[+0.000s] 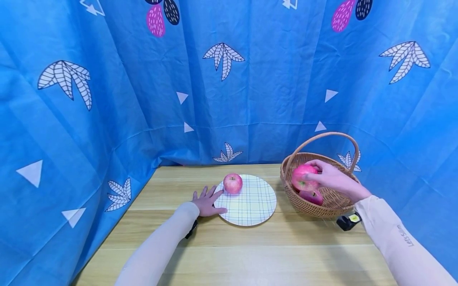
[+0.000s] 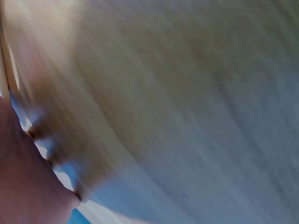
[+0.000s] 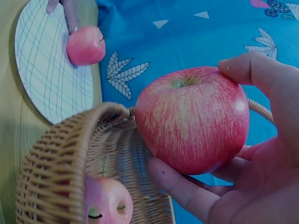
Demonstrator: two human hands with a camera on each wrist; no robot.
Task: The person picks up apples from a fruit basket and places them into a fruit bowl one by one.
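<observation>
My right hand [image 1: 327, 176] grips a red apple [image 3: 191, 121] between thumb and fingers, at the wicker basket [image 1: 300, 206]. Beneath that apple, more fruit [image 3: 110, 200] lies inside the basket, partly covered by its rim in the right wrist view. A round white plate [image 1: 250, 206] with a checked line pattern lies left of the basket. Another apple [image 1: 232, 183] sits near the plate's far left edge. My left hand [image 1: 207, 202] has its fingers spread at the plate's left edge, close to this apple. The left wrist view shows mostly blurred tabletop.
The basket's tall arched handle [image 1: 325, 134] rises over its opening. A blue patterned curtain [image 1: 272, 99] hangs behind the wooden table [image 1: 229, 254] and along both sides. A small black device [image 1: 348, 222] is strapped at the right wrist.
</observation>
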